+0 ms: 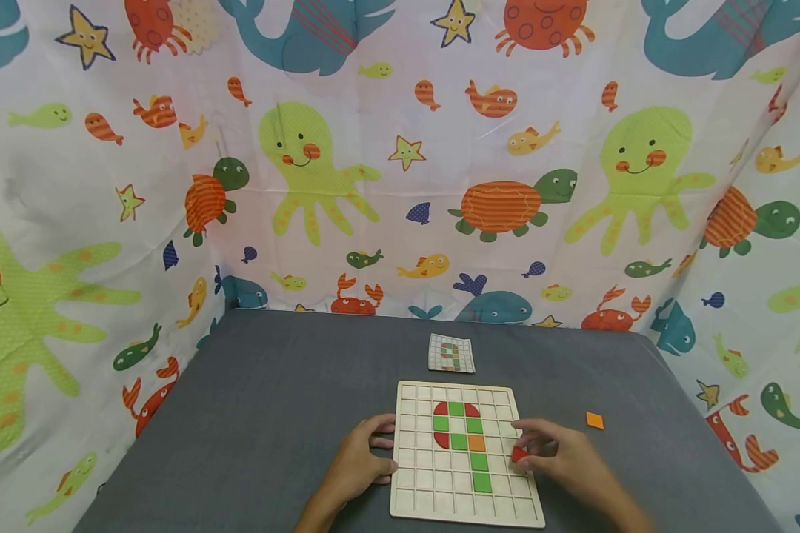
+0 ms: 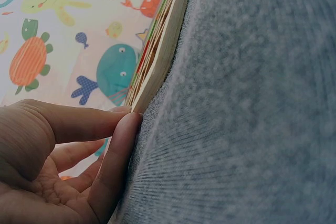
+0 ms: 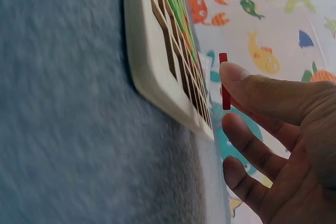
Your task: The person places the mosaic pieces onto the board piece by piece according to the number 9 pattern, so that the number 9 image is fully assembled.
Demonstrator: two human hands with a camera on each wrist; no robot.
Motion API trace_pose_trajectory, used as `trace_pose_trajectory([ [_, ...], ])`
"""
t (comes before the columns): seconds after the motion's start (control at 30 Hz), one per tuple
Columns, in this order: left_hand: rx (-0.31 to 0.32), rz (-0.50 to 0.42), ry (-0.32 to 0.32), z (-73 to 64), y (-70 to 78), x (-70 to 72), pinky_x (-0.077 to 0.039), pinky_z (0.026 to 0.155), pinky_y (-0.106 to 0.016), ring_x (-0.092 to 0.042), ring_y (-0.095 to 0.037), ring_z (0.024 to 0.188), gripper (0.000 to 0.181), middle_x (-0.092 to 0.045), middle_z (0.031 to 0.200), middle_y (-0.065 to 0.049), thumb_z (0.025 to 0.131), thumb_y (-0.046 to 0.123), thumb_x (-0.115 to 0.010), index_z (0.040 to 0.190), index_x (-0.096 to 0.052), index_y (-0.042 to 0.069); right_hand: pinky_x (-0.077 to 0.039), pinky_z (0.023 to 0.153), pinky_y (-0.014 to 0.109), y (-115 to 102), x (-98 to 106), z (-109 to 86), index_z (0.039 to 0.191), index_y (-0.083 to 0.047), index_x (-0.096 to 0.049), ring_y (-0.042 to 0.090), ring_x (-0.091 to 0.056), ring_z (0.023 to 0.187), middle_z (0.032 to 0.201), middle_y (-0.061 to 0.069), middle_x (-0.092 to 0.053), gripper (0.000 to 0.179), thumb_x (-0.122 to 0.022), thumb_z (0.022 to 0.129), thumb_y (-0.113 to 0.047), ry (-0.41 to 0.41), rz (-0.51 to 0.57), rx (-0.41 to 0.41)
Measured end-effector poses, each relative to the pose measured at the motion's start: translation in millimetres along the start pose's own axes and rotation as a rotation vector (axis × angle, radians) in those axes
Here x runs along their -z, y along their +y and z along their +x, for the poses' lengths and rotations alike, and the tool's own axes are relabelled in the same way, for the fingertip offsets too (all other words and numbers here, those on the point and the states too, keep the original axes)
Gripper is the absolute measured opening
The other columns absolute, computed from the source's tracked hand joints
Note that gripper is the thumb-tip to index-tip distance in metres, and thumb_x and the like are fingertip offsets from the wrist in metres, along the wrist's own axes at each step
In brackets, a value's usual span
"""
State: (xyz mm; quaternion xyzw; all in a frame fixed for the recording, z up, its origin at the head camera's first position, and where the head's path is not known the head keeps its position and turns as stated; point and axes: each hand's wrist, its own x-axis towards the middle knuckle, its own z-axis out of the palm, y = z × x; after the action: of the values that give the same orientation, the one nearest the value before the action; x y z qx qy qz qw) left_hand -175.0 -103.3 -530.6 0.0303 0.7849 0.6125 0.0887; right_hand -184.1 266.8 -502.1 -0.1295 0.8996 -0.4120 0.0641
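A pale wooden grid board (image 1: 433, 503) lies on the table, carrying green squares, red rounded tiles (image 1: 442, 440) and an orange square (image 1: 476, 443) in a 9-like shape. At its left edge my left hand (image 1: 360, 463) pinches the rim between thumb and finger; the left wrist view shows this hand (image 2: 68, 156) up close. Over the right edge, my right hand (image 1: 563, 455) pinches a red tile (image 1: 518, 453) between thumb and finger. In the right wrist view that thin red tile (image 3: 226, 95) is seen edge-on, held above the board (image 3: 152, 61), with the other fingers loosely bent.
Behind the board lies a small card (image 1: 451, 353) printed with a similar 9-like grid pattern. To the right, a loose orange tile (image 1: 595, 420) rests on the grey tablecloth (image 1: 293, 385). A curtain (image 1: 387, 244) with sea animals hangs around the back and sides.
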Motion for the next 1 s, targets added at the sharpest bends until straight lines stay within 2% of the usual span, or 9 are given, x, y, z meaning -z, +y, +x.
trace_pose_trajectory([
  [0.27,0.002,-0.009,-0.005,-0.1,-0.5,0.4,-0.064,0.059,-0.038,-0.065,-0.029,0.113,0.075,-0.061,0.135,-0.015,0.076,-0.016,-0.081,0.144,-0.062,0.006,-0.055,0.067,0.024,-11,-10,-0.7,0.133,-0.005,-0.07,0.009,-0.063,0.078,0.1,-0.001,-0.075,0.054,-0.09,0.083,-0.016,-0.095,0.04,0.031],
  [0.63,-0.008,-0.013,-0.008,-1.4,1.6,0.7,-0.064,0.06,-0.038,-0.064,-0.029,0.113,0.075,-0.061,0.135,-0.016,0.075,-0.017,-0.079,0.145,-0.06,0.003,-0.05,0.06,0.024,-19,-20,-2.6,0.129,-0.006,-0.072,0.004,-0.06,0.076,0.098,-0.002,-0.076,0.051,-0.089,0.085,-0.023,-0.138,0.059,0.14],
  [0.77,-0.009,-0.009,-0.007,-1.5,1.5,0.6,-0.064,0.06,-0.038,-0.064,-0.03,0.114,0.075,-0.061,0.135,-0.016,0.076,-0.017,-0.08,0.145,-0.06,0.003,-0.051,0.061,0.024,-23,-23,-2.7,0.128,-0.007,-0.073,0.003,-0.06,0.078,0.096,-0.002,-0.075,0.049,-0.089,0.085,-0.021,-0.16,0.061,0.141],
  [1.0,-0.005,-0.003,0.0,-1.0,1.5,-0.4,-0.064,0.059,-0.038,-0.064,-0.03,0.113,0.074,-0.061,0.135,-0.016,0.075,-0.018,-0.081,0.144,-0.061,0.004,-0.054,0.066,0.024,-27,-28,-3.1,0.128,-0.013,-0.074,0.005,-0.063,0.081,0.097,-0.005,-0.075,0.047,-0.09,0.084,-0.019,-0.218,0.047,0.084],
])
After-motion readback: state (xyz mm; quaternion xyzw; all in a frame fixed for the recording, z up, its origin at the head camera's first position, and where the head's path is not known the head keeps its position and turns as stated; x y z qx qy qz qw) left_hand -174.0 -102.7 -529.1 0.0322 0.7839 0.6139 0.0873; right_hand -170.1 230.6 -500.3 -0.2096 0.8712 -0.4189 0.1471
